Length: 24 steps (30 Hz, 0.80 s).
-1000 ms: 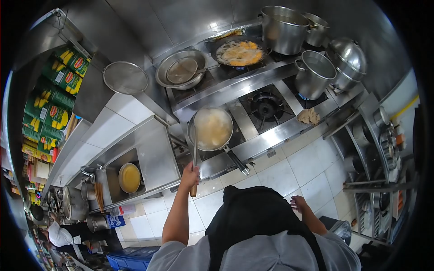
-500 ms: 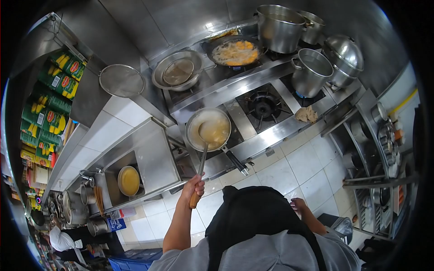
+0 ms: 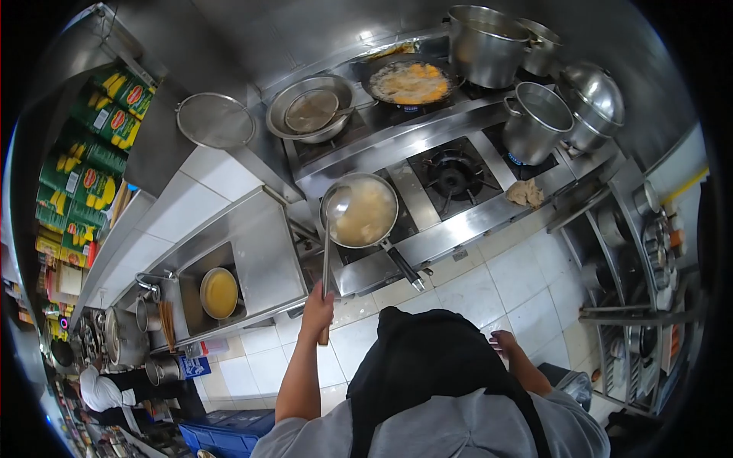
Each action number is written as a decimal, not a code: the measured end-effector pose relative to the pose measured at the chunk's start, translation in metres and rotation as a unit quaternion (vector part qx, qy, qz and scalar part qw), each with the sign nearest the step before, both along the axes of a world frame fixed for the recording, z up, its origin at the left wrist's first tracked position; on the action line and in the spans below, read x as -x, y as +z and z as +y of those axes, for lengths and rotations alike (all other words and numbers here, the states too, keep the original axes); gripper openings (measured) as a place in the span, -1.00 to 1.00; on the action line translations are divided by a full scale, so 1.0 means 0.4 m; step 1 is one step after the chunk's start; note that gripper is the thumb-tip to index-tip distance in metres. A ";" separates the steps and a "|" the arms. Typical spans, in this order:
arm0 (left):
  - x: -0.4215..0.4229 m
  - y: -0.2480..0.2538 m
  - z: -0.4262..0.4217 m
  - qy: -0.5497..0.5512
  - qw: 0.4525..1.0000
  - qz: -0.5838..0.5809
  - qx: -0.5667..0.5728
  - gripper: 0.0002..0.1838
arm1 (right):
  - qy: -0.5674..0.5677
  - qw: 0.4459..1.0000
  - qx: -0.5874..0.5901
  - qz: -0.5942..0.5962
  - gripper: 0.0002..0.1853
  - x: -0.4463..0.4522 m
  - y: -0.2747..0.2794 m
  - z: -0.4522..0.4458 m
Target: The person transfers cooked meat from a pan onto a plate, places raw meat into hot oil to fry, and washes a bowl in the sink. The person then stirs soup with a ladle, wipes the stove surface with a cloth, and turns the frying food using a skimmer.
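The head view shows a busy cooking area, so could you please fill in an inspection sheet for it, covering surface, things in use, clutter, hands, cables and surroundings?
Surface: steel stove, with an uncovered burner right of the pan.
Things in use: the pan holds pale food in cloudy liquid; the ladle has its bowl inside the pan.
Clutter: what looks like a crumpled cloth on the stove's front edge.
Hands: left hand grips the ladle's handle; right hand is low at the side, nothing seen in it.
Cables: a yellow line at far right, cable or pipe unclear.
Surroundings: wok of food over blue flame; cans and another person at left.
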State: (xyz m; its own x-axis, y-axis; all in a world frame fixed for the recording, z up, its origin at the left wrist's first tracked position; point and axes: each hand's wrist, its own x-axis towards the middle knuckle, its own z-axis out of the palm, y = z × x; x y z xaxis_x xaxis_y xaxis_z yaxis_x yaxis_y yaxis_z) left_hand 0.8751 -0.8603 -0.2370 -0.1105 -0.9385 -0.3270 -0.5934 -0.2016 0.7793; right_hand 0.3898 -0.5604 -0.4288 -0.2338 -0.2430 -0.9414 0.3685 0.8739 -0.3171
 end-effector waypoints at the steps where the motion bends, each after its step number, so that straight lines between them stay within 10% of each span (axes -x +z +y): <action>1: 0.019 -0.007 -0.024 0.008 1.000 -0.001 0.018 -0.53 | 0.013 1.000 -0.012 0.000 -0.69 -0.002 -0.002 -0.005; 8: 0.150 -0.032 -0.096 0.086 0.958 0.208 -0.179 -0.79 | 0.005 1.000 0.027 0.001 -0.69 0.003 0.010 -0.041; 14: 0.151 -0.025 -0.054 0.137 0.787 0.495 -0.342 -0.75 | -0.016 1.000 0.024 0.002 -0.70 -0.001 0.016 -0.027; 24: 0.102 0.035 0.029 0.155 0.742 0.531 -0.378 -0.71 | -0.020 0.999 -0.041 -0.006 -0.70 0.005 -0.041 0.075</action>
